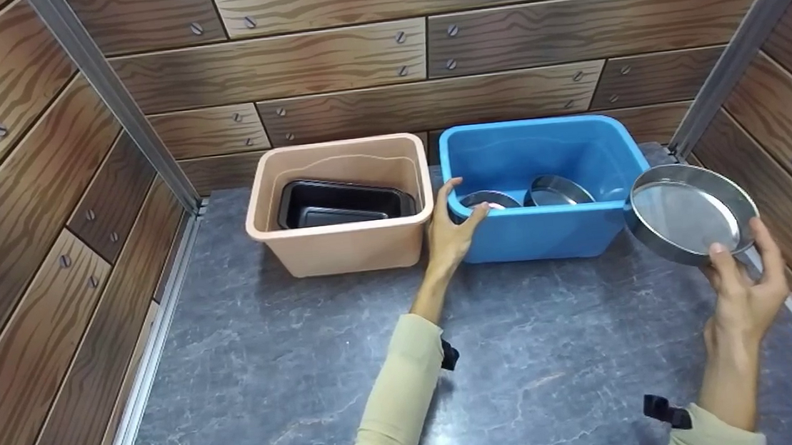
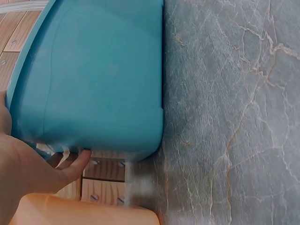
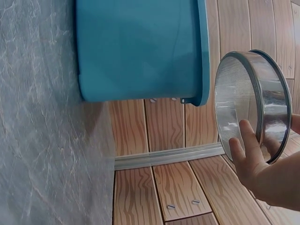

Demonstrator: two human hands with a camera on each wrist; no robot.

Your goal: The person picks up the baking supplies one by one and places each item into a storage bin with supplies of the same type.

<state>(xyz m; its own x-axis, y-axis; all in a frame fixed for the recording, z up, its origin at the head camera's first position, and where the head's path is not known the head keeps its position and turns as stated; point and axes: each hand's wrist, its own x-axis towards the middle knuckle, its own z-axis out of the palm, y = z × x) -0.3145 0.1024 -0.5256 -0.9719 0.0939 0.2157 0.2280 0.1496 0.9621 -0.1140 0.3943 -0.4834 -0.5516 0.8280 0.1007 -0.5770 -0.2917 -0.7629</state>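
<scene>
My right hand (image 1: 746, 292) grips a round metal sieve (image 1: 692, 211) by its near edge, raised beside the right end of the blue bin (image 1: 540, 235). Its fine mesh shows in the right wrist view, where the right hand (image 3: 267, 173) has fingertips on the mesh side of the sieve (image 3: 274, 105). The left hand (image 1: 451, 235) holds the blue bin's left front corner, thumb over the rim and fingers along the side. Inside that bin lie a round metal piece (image 1: 558, 190) tilted on its edge and another round metal piece (image 1: 491, 198), partly hidden by the front wall.
Left of the blue bin stands a peach bin (image 1: 344, 248), a narrow gap between them. A black rectangular baking pan (image 1: 344, 202) leans inside it. Both bins rest on a grey marbled tabletop (image 1: 295, 375), with wood-patterned walls (image 1: 338, 55) at the back and sides.
</scene>
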